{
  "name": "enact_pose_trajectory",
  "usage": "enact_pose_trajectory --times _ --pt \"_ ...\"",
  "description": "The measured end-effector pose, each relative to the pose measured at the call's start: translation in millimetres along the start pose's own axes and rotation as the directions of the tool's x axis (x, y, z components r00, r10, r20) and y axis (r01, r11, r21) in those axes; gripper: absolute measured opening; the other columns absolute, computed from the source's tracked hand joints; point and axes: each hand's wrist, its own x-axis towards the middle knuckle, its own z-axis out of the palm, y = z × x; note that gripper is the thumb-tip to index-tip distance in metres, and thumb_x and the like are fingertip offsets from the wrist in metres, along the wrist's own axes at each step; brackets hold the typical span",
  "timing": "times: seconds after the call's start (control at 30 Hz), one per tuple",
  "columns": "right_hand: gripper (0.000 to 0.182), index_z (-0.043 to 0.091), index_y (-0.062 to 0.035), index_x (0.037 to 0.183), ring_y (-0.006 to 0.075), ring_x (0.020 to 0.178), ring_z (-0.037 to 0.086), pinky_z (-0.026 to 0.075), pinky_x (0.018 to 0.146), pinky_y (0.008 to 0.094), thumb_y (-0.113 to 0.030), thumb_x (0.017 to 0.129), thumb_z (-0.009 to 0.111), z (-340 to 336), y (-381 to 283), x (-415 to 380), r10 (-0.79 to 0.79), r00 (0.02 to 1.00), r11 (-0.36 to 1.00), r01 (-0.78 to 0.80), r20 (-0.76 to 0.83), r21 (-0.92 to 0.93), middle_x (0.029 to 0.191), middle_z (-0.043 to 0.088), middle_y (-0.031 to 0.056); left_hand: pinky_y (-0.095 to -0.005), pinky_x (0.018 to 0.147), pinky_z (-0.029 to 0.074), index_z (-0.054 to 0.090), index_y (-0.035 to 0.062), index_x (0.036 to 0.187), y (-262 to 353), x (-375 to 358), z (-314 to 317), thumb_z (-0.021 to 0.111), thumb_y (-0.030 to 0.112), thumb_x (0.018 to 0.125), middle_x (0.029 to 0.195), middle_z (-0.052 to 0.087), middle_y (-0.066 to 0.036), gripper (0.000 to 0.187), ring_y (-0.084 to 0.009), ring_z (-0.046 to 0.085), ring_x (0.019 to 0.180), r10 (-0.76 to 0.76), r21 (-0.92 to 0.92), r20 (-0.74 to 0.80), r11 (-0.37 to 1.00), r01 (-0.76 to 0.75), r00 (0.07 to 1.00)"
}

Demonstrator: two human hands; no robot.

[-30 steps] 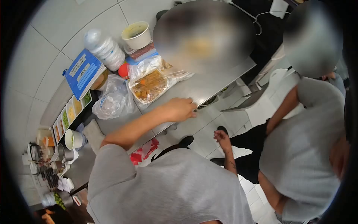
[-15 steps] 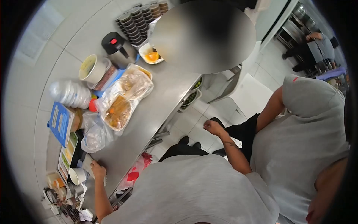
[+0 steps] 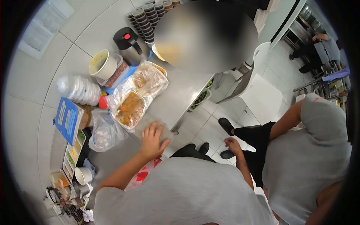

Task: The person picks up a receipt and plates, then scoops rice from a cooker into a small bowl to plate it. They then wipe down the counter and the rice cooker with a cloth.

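Note:
My left hand (image 3: 152, 141) is spread over the front edge of the steel counter (image 3: 107, 165), fingers apart and nothing in it. Just beyond its fingertips lies an open foam container (image 3: 129, 112) of food, partly covered by clear plastic wrap. A knotted clear plastic bag (image 3: 105, 133) is to the left of it. Farther left, a crumpled cloth (image 3: 89, 165) lies beside a white paper cup (image 3: 83, 175). My right hand (image 3: 233, 145) hangs low over the floor at my right side, its fingers loosely curled with nothing visible in them.
Along the wall stand a thermos jug (image 3: 131, 47), a paper tub (image 3: 102, 63), stacked plastic lids (image 3: 78, 90) and a blue notebook (image 3: 69, 120). A co-worker (image 3: 307, 150) stands close at my right, near a white chair (image 3: 262, 95). Another person (image 3: 318, 54) is farther back.
My left hand has let go of the cloth and moved right to the counter's front edge, its fingers now spread. My right hand has shifted right and down in view; the camera has turned slightly.

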Motion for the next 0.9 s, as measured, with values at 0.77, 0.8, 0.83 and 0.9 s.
enact_pose_trajectory --times 0.77,0.8,0.83,0.9 --pt "0.024 0.063 -0.0008 0.099 0.0162 0.070 0.063 0.051 0.066 0.0299 -0.019 0.085 0.060 126.5 63.6 -130.0 0.279 0.936 0.960 -0.267 -0.214 0.086 0.085 0.067 0.0100 -0.0474 0.108 0.018 0.016 -0.0014 0.144 103.4 483.8 150.6 0.059 0.036 0.078 0.150 0.011 -0.024 0.087 -0.0381 0.009 0.139 0.158 0.075 -0.082 0.986 -0.152 0.984" --pt "0.025 0.063 -0.0008 0.100 0.0164 0.070 0.063 0.050 0.066 0.0297 -0.020 0.085 0.060 124.8 65.4 -137.6 0.344 0.918 0.939 -0.333 -0.197 0.087 0.085 0.067 0.0098 -0.0467 0.108 0.018 0.015 -0.0016 0.144 96.0 472.6 150.5 0.060 0.038 0.079 0.150 0.011 -0.023 0.088 -0.0375 0.010 0.139 0.108 0.084 -0.154 0.992 -0.096 0.982" --pt "0.027 0.062 -0.0008 0.101 0.0166 0.070 0.063 0.050 0.066 0.0295 -0.021 0.084 0.060 121.1 66.1 -143.6 0.398 0.900 0.917 -0.390 -0.180 0.080 0.085 0.067 0.0097 -0.0474 0.108 0.018 0.016 -0.0023 0.144 88.0 457.8 148.3 0.059 0.039 0.080 0.150 0.012 -0.024 0.087 -0.0378 0.010 0.139 0.112 0.099 -0.135 0.990 -0.099 0.984" --pt "0.025 0.062 -0.0027 0.099 0.0157 0.068 0.063 0.049 0.060 0.0292 -0.021 0.083 0.059 112.2 69.6 -152.1 0.397 0.901 0.918 -0.394 -0.174 0.054 0.083 0.066 0.0082 -0.0488 0.108 0.018 0.017 -0.0037 0.143 76.6 413.5 140.4 0.057 0.040 0.082 0.149 0.013 -0.025 0.085 -0.0385 0.010 0.139 0.111 0.125 -0.114 0.987 -0.097 0.987"
